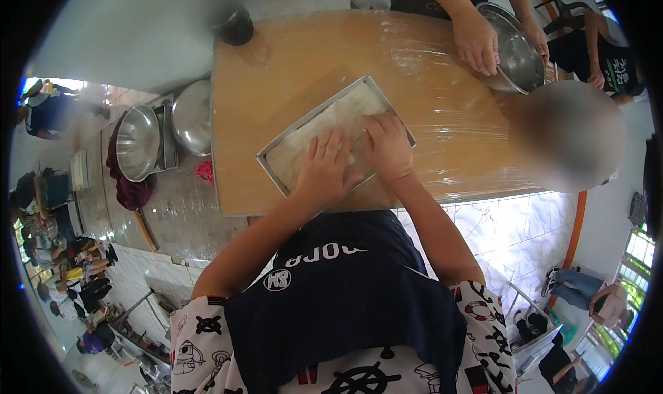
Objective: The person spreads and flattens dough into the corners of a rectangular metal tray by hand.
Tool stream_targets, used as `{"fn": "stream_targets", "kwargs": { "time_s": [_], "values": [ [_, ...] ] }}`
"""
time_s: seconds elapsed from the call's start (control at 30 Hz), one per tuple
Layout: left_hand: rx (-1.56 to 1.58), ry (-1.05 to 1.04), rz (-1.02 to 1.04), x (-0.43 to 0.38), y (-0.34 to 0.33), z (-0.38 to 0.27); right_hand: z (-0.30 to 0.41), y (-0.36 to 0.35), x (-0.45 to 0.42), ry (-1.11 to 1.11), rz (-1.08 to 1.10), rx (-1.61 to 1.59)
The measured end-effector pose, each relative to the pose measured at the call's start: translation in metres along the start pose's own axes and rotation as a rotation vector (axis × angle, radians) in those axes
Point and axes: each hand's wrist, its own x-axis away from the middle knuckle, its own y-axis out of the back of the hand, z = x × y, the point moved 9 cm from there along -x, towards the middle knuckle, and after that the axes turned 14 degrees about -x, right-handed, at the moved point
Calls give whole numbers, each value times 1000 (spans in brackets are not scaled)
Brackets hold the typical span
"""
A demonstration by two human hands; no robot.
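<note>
A rectangular metal baking pan [317, 115] lies at a slant on the wooden table in front of me. Pale dough [331, 115] is spread across most of its bottom, reaching close to the sides. My left hand [327, 161] rests flat on the dough, fingers pointing away from me and slightly apart. To the right of it, my right hand [387, 144] presses on the dough with bent fingers, near the pan's right end. Neither hand grips anything. The dough under both palms is hidden.
Plastic film covers the table [456, 161]. A co-worker's hands [476, 44] are at a metal bowl [510, 47] at the far right. A dark container [234, 26] stands at the far left corner. Metal bowls [139, 143] and a maroon cloth [129, 189] lie on the left side table.
</note>
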Motion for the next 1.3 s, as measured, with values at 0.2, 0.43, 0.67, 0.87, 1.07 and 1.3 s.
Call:
{"fn": "stream_targets", "kwargs": {
  "time_s": [0.2,0.43,0.67,0.87,1.07,1.3],
  "values": [
    [-21,113,35,6,-14,12,6,3,-2,20,0,-13],
    [-50,179,66,5,-5,15,3,1,0,2,-4,-13],
    [-82,249,107,9,-19,33,8,0,-2,37,-3,-34],
    [-81,356,183,1,-16,28,4,1,1,51,-31,-17],
    [-100,5,8,-27,-22,9,2,-2,1,25,-28,-18],
    [-108,10,53,-42,-31,12,-2,0,2,-2,-13,6]
  ]
}}
